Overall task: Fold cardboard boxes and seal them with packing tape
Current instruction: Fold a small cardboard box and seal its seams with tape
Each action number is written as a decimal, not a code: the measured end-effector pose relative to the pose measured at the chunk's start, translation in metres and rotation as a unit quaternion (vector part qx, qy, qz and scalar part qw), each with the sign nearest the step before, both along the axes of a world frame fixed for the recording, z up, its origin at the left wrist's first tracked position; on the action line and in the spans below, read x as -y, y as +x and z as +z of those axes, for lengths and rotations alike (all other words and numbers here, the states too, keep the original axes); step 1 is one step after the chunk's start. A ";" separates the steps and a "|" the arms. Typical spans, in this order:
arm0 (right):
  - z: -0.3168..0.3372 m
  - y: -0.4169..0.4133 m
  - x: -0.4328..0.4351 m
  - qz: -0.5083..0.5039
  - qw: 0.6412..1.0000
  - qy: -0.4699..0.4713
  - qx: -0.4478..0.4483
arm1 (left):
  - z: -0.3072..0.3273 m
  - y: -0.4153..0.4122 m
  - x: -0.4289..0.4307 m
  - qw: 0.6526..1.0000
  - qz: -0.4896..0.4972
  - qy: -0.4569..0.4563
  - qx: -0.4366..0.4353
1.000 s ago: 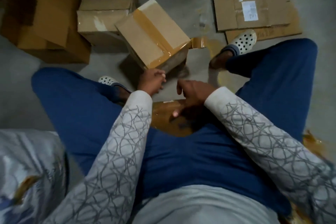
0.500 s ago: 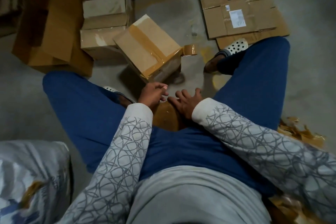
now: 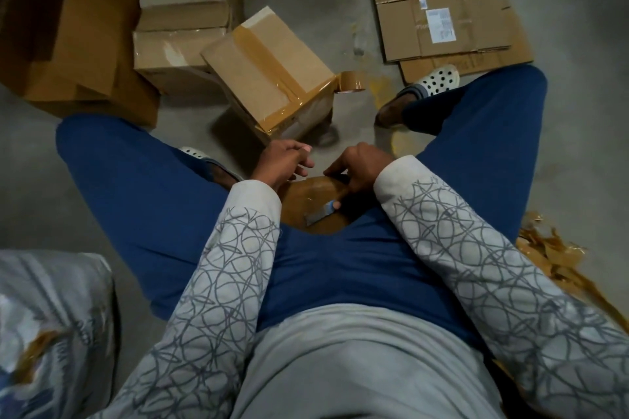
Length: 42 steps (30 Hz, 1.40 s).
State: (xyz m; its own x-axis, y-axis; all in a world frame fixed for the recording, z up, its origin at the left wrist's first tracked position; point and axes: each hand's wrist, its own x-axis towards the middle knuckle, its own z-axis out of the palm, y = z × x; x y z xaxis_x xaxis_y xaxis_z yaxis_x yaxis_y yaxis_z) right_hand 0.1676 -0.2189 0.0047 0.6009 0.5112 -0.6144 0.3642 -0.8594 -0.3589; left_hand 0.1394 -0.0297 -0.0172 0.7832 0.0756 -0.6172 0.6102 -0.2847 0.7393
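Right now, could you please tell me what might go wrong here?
The right hand grips a small blade low between the thighs, close to the left hand; a slip could nick fingers or trousers. The tape roll seems joined to the sealed box by a strip, so tugging it may shift the box.

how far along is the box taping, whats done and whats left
Done: the tilted box carries brown tape along its top seam and over its edge; more closed boxes are stacked behind it. In hand: the right hand grips a small blue-handled cutter, the left hand is relaxed beside it, and the tape roll looks uncut from the box. Left: probably cutting that strip, then folding the flattened cardboard.
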 end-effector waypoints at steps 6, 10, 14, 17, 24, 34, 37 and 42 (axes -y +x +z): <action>-0.005 0.007 0.005 -0.054 0.996 0.066 0.018 | 0.003 -0.001 0.004 1.000 -0.004 -0.001 -0.010; -0.007 0.013 0.004 -0.090 0.992 0.084 0.027 | 0.004 0.000 0.004 1.000 -0.007 -0.001 -0.013; -0.010 0.016 0.009 -0.106 0.990 0.094 -0.002 | 0.006 0.000 0.005 1.000 -0.003 -0.004 -0.009; -0.013 0.017 0.010 -0.102 0.981 0.154 0.051 | 0.006 0.000 0.007 1.000 0.005 -0.002 0.000; -0.016 0.028 0.014 -0.078 0.976 0.142 0.148 | 0.023 0.012 0.003 0.997 -0.069 -0.018 0.020; 0.005 0.082 0.025 -0.145 0.966 0.182 0.116 | 0.013 0.095 0.000 0.967 -0.221 0.062 0.109; 0.000 0.111 0.020 -0.089 0.985 0.096 0.109 | -0.007 0.115 0.008 0.964 -0.234 0.075 0.103; -0.049 0.158 0.040 -0.314 0.946 0.046 0.064 | -0.044 0.161 -0.006 0.991 -0.050 0.114 0.042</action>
State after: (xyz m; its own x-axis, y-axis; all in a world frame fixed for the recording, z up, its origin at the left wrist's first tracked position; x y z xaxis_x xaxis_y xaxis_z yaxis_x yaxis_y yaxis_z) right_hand 0.3261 -0.2588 -0.0442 0.8710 0.0770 -0.4852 -0.1615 -0.8878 -0.4309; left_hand 0.3001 -0.0235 -0.0607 0.8417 0.1254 -0.5251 0.5097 -0.5053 0.6964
